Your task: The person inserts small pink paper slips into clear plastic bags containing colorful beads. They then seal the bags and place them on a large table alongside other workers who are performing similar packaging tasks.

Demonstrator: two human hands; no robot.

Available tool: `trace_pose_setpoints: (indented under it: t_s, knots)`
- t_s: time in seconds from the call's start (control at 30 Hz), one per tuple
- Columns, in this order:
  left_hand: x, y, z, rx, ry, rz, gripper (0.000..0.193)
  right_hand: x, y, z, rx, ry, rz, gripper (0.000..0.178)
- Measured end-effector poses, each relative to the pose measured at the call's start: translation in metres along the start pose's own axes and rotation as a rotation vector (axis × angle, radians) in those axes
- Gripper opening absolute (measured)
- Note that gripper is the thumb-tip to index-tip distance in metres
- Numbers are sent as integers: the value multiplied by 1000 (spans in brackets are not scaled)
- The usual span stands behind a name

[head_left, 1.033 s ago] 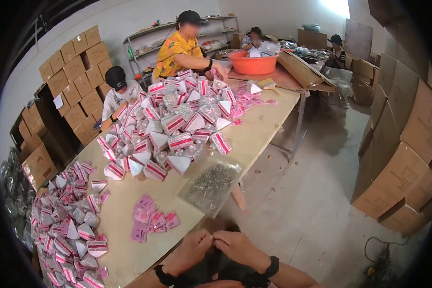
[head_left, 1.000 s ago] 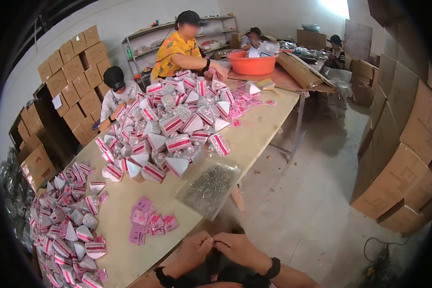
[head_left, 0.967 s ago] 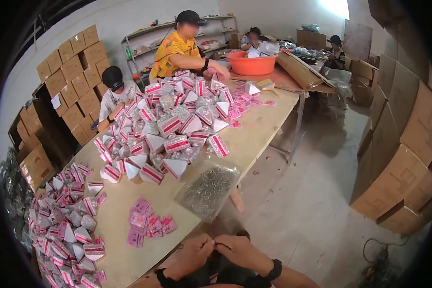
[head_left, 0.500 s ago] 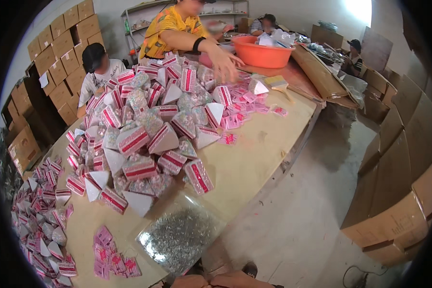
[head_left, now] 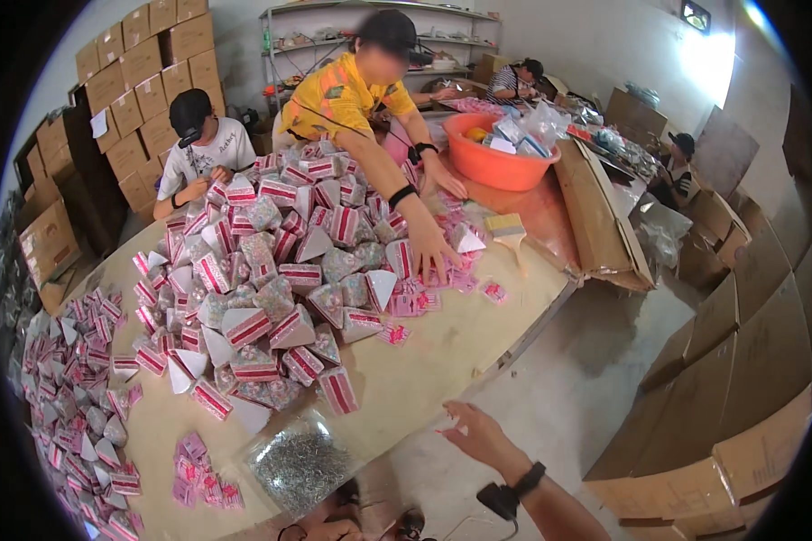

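My right hand (head_left: 480,439) is raised beside the table's near right edge, over the floor. Its fingers are apart; a tiny reddish speck shows by the fingertips, too small to name. A dark band (head_left: 530,480) circles that wrist, with a small black device (head_left: 498,500) beside it. What looks like my left hand (head_left: 334,530) is at the lower edge, mostly cut off, its fingers unclear. Nearest to it is a clear tray of small metal pieces (head_left: 299,462). Pink cards (head_left: 198,473) lie left of the tray. Beyond is a heap of cake-slice ornaments (head_left: 275,298), pink and white, some speckled.
Across the table (head_left: 442,370), a co-worker in yellow (head_left: 338,95) has one hand on pink cards (head_left: 415,302). A brush (head_left: 507,230) and an orange basin (head_left: 496,162) stand near. Another co-worker (head_left: 207,149) sits left. More ornaments (head_left: 72,406) lie at left; cartons (head_left: 704,451) line the right.
My right hand has come up from the lower edge to the right of the table. The view has shifted. The co-worker in yellow now has both arms over the table.
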State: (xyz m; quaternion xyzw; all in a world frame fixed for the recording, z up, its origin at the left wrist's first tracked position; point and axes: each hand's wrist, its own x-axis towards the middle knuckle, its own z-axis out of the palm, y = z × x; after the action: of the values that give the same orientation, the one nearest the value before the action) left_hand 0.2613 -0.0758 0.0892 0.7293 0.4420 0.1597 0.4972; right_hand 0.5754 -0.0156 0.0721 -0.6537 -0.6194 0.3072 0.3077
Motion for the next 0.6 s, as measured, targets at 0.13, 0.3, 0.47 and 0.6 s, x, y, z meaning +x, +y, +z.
trace_pose_setpoints:
  t_s: [0.13,0.3,0.47,0.6]
  knots:
    - [7,45,0,-89,69,-75,19,66,6,-3,-346,0,-185,53]
    - [29,62,-2,-198,67,-330,18,148,2,32,-632,-80,-282,53]
    - [56,12,22,-48,255,-159,19,189,15,46,-722,-48,-332,47]
    - [87,35,19,-343,334,-281,21,222,33,25,-728,-26,-381,39]
